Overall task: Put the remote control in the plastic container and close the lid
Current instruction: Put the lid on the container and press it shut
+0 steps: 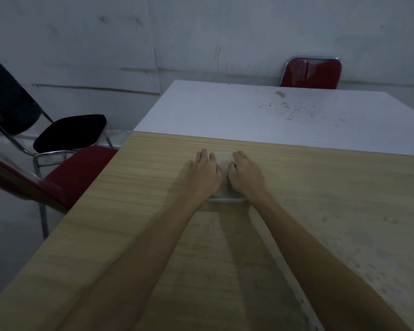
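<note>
Both palms lay flat on the plastic container [225,185] in the middle of the wood-grain tabletop [134,187], the left hand [206,174] covering its left side and the right hand [246,175] its right, with a strip of translucent lid [224,161] showing between them.

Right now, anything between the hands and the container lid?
Nothing visible. The left hand and right hand both rest directly on the lid of the plastic container on the wooden table. The remote control isn't visible.
</note>
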